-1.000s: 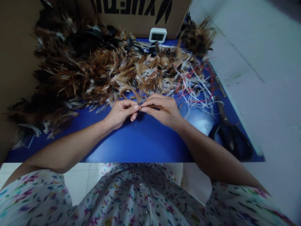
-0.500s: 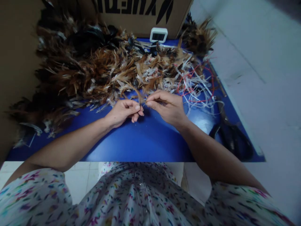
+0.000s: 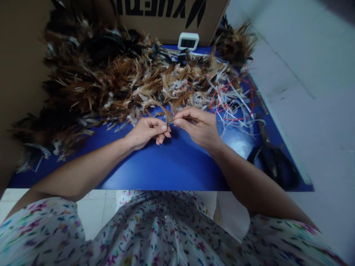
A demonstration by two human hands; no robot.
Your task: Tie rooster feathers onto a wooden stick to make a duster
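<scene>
Over the blue table (image 3: 166,166) my two hands meet, fingertips almost touching. My left hand (image 3: 149,132) pinches the base of a brown feather (image 3: 167,115) between thumb and forefinger, its other fingers curled below. From the right, my right hand (image 3: 195,125) pinches close to the same spot, with what looks like a thin brownish feather running under its fingers; its details are too small to tell. Just beyond both hands spreads a heap of brown, black and white feathers (image 3: 111,83).
Tangled white and red strips (image 3: 230,99) lie right of the heap. Black-handled scissors (image 3: 274,166) rest at the right front edge. A small white device with a dark screen (image 3: 188,41) stands before a cardboard box (image 3: 166,26). Another feather bunch (image 3: 235,44) sits at the back right.
My right fingertips are now closer to my left thumb, at the feather's base. The whole view has shifted very slightly; the heap and tools lie as before.
</scene>
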